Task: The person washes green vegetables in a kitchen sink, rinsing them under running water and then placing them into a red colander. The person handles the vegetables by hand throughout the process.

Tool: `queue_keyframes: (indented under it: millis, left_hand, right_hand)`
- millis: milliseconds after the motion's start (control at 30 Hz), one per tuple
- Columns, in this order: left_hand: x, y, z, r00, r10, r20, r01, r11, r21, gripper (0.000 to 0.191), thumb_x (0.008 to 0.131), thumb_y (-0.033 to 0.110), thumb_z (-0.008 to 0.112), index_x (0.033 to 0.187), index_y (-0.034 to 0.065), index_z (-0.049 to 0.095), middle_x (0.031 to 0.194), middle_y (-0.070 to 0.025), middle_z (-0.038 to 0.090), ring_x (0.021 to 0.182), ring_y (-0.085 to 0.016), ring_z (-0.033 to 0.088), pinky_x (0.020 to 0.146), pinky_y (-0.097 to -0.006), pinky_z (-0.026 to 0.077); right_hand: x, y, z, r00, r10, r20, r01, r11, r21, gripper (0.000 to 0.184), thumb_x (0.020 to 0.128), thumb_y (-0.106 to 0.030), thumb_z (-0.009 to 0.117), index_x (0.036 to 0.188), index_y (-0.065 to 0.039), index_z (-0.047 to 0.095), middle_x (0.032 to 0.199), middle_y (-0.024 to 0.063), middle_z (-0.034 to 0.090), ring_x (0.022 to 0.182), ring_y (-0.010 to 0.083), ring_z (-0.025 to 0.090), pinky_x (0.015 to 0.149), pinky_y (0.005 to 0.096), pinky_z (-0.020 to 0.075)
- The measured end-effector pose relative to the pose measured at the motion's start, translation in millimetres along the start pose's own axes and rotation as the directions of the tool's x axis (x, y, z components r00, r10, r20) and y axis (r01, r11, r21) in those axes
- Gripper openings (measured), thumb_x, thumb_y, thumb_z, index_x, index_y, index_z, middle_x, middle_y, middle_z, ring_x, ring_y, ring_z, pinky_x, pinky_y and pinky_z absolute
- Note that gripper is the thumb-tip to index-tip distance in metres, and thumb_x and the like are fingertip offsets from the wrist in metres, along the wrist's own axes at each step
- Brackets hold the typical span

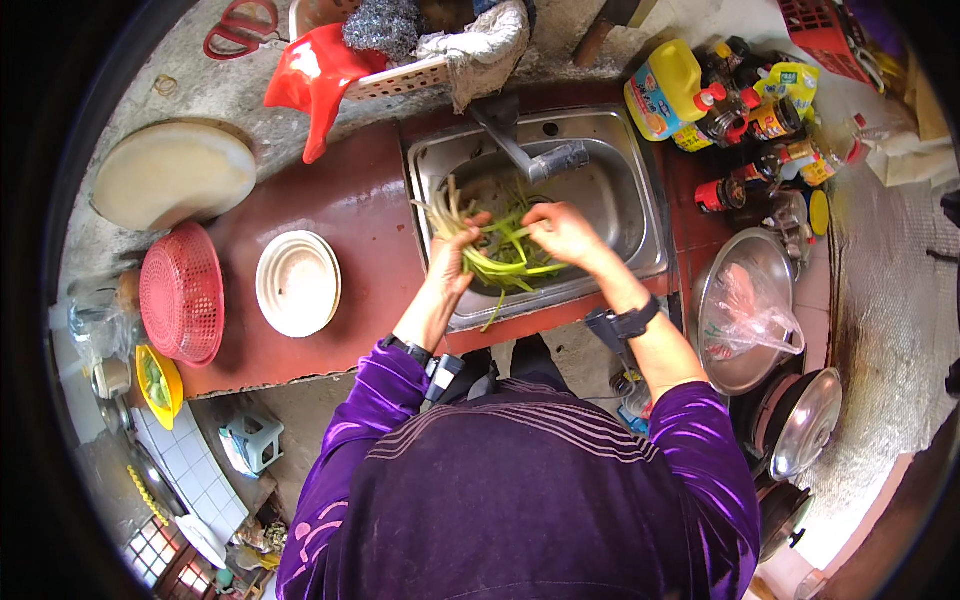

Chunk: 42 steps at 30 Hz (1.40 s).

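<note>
Over the near left part of the stainless steel sink (626, 217), my left hand (454, 255) grips a bunch of green leafy stalks (491, 264), their pale ends pointing up and away from me. My right hand (561, 231) is just right of the bunch, its fingers bent together at a green stalk; whether they pinch it is too small to tell. More greens lie in the basin beneath both hands, and one thin stalk hangs over the sink's front rim. The faucet (555, 161) reaches over the basin beyond my right hand.
White bowls (298, 283), a red plastic colander (182, 294) and a round board (176, 176) are on the left. Behind the sink stands a basket (401, 81) with a steel scourer and cloth. Bottles (664, 90) and a metal basin (709, 307) holding a plastic bag are at right.
</note>
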<state>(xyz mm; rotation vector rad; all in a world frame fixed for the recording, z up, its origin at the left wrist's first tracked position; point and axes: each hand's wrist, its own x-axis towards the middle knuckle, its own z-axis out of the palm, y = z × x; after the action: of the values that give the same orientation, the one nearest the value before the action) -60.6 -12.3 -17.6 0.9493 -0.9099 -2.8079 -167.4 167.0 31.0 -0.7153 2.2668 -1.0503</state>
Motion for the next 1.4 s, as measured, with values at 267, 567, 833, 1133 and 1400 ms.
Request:
queue_keyframes:
  millis: [267,567,833,1133,1400]
  left_hand:
    - [-3,-13,-15,0.992,0.094,-0.09,-0.068,0.964,0.258,0.029,0.072,-0.001,0.065,0.099,0.0015,0.056,0.087,-0.0082,0.063,0.073,-0.017,0.06,0.064,-0.0262,0.049]
    - [-33,16,-25,0.963,0.144,-0.226,-0.107,0.98,0.168,0.024,0.073,0.003,0.069,0.094,0.0047,0.057,0.082,-0.0058,0.062,0.066,-0.012,0.057,0.052,-0.0224,0.048]
    - [-42,20,-18,0.965,0.153,-0.212,-0.12,0.98,0.161,0.027,0.077,0.014,0.069,0.098,0.0011,0.058,0.087,-0.0066,0.062,0.063,-0.009,0.053,0.051,-0.0207,0.044]
    - [-41,19,-17,0.974,0.115,-0.196,-0.083,0.983,0.165,0.032,0.079,0.018,0.068,0.102,-0.0019,0.058,0.096,-0.0093,0.063,0.062,-0.009,0.053,0.052,-0.0212,0.046]
    - [-42,13,-15,0.978,0.115,-0.176,-0.094,0.988,0.127,0.023,0.081,0.018,0.065,0.096,-0.0001,0.061,0.089,-0.0082,0.064,0.062,-0.01,0.055,0.054,-0.0228,0.048]
  right_hand:
    - [44,18,33,0.992,-0.064,0.106,-0.039,0.648,0.761,0.026,0.091,-0.021,0.046,0.097,-0.001,0.063,0.087,0.0069,0.066,0.072,0.0131,0.061,0.058,0.0249,0.0489]
    - [118,193,73,0.972,-0.096,-0.214,-0.041,0.829,-0.558,0.033,0.076,-0.034,0.061,0.092,-0.005,0.066,0.097,0.0164,0.062,0.096,0.0325,0.056,0.079,0.0462,0.0461]
    - [124,235,101,0.902,0.12,-0.415,-0.191,0.972,-0.136,0.029,0.072,-0.026,0.065,0.084,0.0,0.064,0.088,0.0228,0.062,0.083,0.0389,0.058,0.07,0.0451,0.0466]
    - [125,213,96,0.899,0.096,-0.427,-0.167,0.977,-0.132,0.031,0.07,-0.028,0.066,0.091,-0.005,0.064,0.091,0.0179,0.064,0.09,0.0365,0.059,0.076,0.0408,0.0463]
    - [119,215,86,0.913,0.139,-0.382,-0.238,0.945,-0.224,0.03,0.07,-0.025,0.065,0.092,-0.005,0.064,0.093,0.0186,0.063,0.092,0.037,0.058,0.079,0.0434,0.0453]
